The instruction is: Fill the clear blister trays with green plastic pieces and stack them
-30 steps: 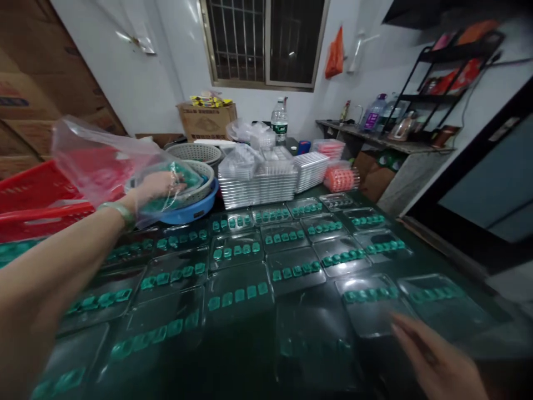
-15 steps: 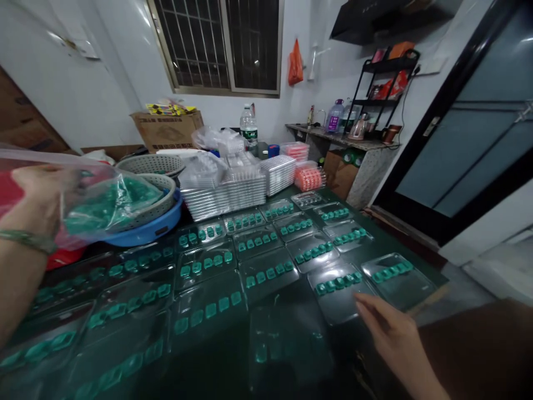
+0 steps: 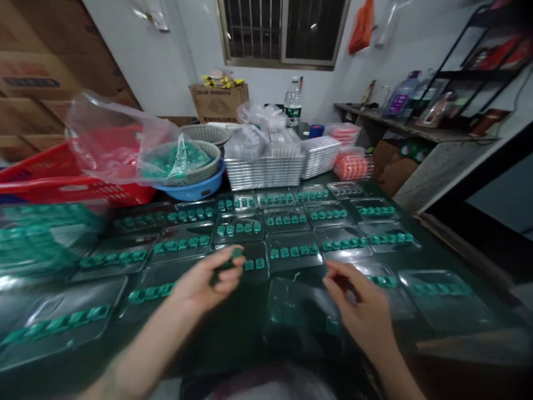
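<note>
My left hand (image 3: 210,280) is closed, palm turned up, with a small green plastic piece (image 3: 236,253) between thumb and fingertips. My right hand (image 3: 358,294) is pinched above a clear plastic tray (image 3: 287,291); whatever its fingertips hold, if anything, is too small to make out. That tray, blurred, lies on the dark table between the hands. Around them are rows of clear trays, most with a line of green pieces (image 3: 293,251) across. At the back left, an open clear bag (image 3: 112,133) of green pieces rests over a grey basket (image 3: 210,161) in a blue basin (image 3: 195,190).
A red basket (image 3: 45,169) and a large bag of green pieces (image 3: 45,236) occupy the left side. Stacked clear trays (image 3: 264,173), orange packs (image 3: 352,166), a water bottle (image 3: 293,103) and a cardboard box (image 3: 219,103) line the back.
My left hand has come out of the bag and moved right, over the trays, with a green piece. My right hand has shifted left and curled. The view has turned left.
</note>
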Tool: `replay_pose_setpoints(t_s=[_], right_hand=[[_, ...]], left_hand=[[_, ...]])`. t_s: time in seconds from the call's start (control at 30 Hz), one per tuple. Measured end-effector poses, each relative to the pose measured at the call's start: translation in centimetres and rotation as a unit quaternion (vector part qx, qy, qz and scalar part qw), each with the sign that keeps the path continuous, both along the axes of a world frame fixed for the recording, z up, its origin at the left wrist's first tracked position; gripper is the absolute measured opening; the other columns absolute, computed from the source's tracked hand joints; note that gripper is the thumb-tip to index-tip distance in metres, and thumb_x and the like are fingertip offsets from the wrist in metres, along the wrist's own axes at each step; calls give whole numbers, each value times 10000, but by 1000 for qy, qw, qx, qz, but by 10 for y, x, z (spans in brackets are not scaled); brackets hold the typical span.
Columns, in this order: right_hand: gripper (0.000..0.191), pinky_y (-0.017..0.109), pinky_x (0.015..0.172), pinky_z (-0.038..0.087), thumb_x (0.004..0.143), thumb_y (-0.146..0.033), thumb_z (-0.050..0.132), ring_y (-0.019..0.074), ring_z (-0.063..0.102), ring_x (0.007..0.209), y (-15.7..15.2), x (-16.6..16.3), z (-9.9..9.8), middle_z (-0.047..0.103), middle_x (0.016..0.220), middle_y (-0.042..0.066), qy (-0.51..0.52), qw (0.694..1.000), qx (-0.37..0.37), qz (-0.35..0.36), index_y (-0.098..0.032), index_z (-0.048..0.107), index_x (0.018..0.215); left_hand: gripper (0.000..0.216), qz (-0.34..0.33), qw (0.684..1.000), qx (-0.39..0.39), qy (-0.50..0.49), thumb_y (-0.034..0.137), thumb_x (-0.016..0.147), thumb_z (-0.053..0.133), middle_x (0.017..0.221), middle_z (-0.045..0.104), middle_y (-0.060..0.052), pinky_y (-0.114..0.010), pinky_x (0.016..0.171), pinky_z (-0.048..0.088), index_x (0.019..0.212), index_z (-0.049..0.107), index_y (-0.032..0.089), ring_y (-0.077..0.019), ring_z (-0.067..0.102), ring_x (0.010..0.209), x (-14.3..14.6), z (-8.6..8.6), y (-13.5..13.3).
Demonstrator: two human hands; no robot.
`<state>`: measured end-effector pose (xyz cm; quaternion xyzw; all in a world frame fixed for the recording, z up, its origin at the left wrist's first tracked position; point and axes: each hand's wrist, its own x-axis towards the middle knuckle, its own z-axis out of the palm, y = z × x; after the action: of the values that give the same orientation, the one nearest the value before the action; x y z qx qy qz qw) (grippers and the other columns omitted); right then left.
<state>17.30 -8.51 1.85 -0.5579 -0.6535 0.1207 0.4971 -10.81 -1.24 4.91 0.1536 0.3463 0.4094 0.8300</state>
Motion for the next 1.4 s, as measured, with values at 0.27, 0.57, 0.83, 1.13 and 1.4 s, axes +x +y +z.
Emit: replay_pose_setpoints(t_s=[0.27,0.57,0.83,1.13,1.4], right_hand=[[236,241,579,471,813,-190,504,130,546,718,7,-36,8,568,877,36,29,991,-22,127,-244,581,1029],[166,232,549,438,792,-199,546,113,528,641,1,-28,-1,562,765,1,72,990,-59,110,-227,596,948],[173,223,562,447,822,-253,518,118,547,667,2,-25,-7,571,772,9,154,974,-123,110,-203,593,969],[209,202,518,419,832,-312,509,94,518,598,2,-32,-13,536,721,-10,183,960,-174,121,-213,607,987],[278,204,519,408,827,-176,440,99,521,631,-2,-34,-22,539,793,5,106,973,-165,125,-220,579,1064]], left_hand=[[114,-65,997,-42,-12,216,684,681,602,504,2,-120,328,241,765,619,165,-27,409,403,109,-32,-26],[207,-57,996,54,43,322,682,688,561,458,30,-151,363,203,681,572,150,-25,389,394,120,-34,-31],[218,-72,971,179,142,364,724,631,596,480,17,-183,383,191,712,579,153,-41,373,417,112,-27,-40],[203,-17,770,473,428,257,827,494,644,570,1,-214,592,385,704,615,149,-99,505,606,104,-25,-48],[288,4,700,499,511,255,873,402,606,486,10,-219,563,352,647,541,142,-92,444,563,102,-41,-48]])
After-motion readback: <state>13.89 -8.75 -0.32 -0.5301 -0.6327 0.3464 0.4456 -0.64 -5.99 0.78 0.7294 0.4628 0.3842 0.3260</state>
